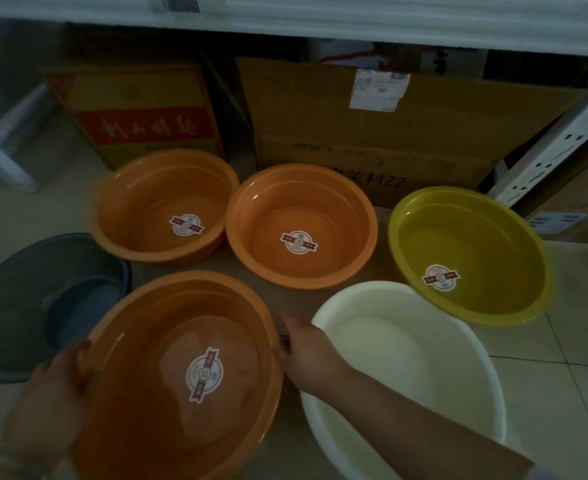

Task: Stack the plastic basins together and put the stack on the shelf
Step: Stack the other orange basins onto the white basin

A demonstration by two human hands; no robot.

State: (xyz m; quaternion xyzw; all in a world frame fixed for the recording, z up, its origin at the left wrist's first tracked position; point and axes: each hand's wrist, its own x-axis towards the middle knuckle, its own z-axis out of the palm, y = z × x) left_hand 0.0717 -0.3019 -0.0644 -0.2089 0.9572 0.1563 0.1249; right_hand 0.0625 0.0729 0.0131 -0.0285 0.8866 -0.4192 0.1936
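We grip the near orange basin (181, 368) by opposite rims, left hand (56, 386) and right hand (306, 348) fingers curled on it, the other orange basins (299, 226) lying just ahead on the floor.

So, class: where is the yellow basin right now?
The yellow basin sits on the floor at the right, beside the middle orange basin, behind the white basin.
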